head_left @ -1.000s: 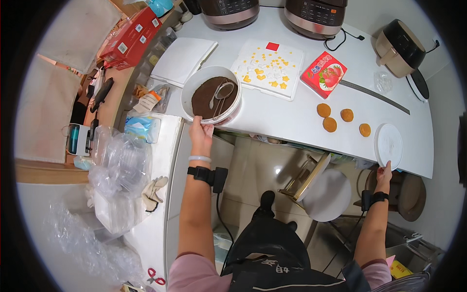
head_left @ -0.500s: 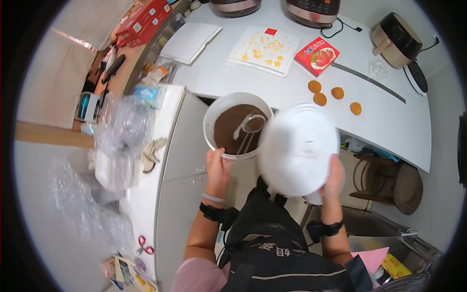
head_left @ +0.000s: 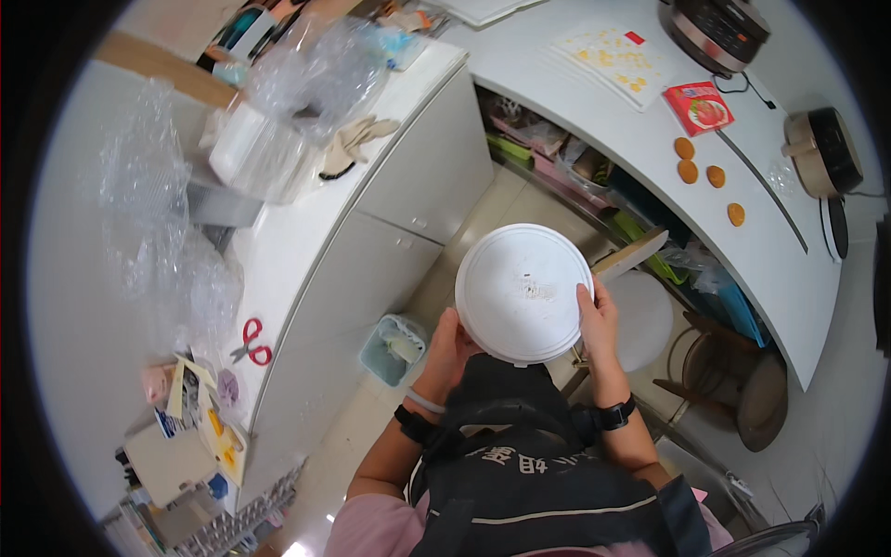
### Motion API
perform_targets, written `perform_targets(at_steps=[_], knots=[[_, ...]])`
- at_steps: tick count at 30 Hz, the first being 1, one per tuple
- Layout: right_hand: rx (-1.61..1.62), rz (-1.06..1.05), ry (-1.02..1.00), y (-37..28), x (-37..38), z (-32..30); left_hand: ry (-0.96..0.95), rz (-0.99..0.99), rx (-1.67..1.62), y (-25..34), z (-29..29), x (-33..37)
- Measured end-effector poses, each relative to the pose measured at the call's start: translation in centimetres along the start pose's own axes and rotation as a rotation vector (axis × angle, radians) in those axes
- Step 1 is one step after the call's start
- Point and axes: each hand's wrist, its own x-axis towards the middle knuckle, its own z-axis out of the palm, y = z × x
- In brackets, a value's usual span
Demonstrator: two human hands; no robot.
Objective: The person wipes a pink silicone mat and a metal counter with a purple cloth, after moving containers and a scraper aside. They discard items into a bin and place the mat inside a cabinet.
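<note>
A white counter (head_left: 766,288) curves along the right; before the black apron (head_left: 538,483) is a round plastic lid (head_left: 506,297). Probably light, stiff and slippery, it suits holding by opposite rim edges. The right hand (head_left: 600,323) clasps its right rim; the left hand (head_left: 447,351) meets its lower-left edge, fingers mostly hidden, opening unclear.

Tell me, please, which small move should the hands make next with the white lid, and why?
Perhaps press the white lid down along its rim: the right hand has its thumb at the right edge, the left hand is at the lower left, and whether the lid sits tight cannot be seen.
</note>
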Motion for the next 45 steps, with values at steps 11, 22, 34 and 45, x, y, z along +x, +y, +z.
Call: perform_targets(at_steps=[11,22,34,45], knots=[[-0.627,0.169,-0.664,8.1,-2.9,14.2,0.349,0.136,-0.125,1.1,-19.6,-3.5],[-0.784,-0.269,-0.478,26.6,15.0,29.7,0.459,0.037,-0.096,3.7,-32.6,-4.1],[-1.133,-0.01,-0.393,27.0,14.3,27.4,0.436,-0.161,0.082,6.1,-32.9,3.1],[-0.697,0.408,-0.026,26.0,20.8,5.2,0.266,-0.222,0.316,6.9,-22.8,15.4]])
